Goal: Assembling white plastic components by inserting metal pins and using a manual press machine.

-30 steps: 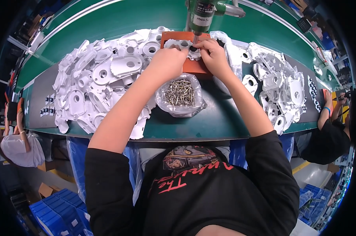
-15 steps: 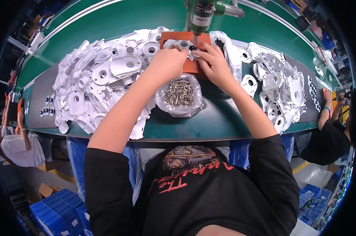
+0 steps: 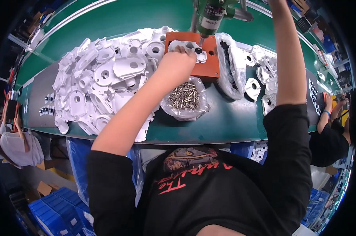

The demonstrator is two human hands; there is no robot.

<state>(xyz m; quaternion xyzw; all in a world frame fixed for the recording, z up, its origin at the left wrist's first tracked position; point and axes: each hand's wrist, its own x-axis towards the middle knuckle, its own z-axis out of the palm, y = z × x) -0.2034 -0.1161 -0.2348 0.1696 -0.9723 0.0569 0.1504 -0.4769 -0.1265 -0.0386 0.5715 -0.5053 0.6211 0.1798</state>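
Observation:
My left hand (image 3: 178,65) holds a white plastic housing (image 3: 202,58) down on the orange block (image 3: 208,70), its fingers curled at the part's near edge and partly hidden. A small black round piece (image 3: 198,50) sits on the housing, right of those fingers. Just above it is the tip of a green spindle machine (image 3: 210,19); whether they touch I cannot tell. My right forearm (image 3: 289,55) reaches up past the machine's right side, and the hand itself is beyond the top edge.
A clear bag of screws (image 3: 184,96) stands near the block. White housings are heaped left (image 3: 103,74) and right (image 3: 267,72). Between block and right heap lies a plastic bag with black pieces (image 3: 231,69). Other people work at both sides.
My right hand has left the black piece and gone up out of view. The orange block, the housing and the screw bag appear slightly further right; my left hand stays on the housing.

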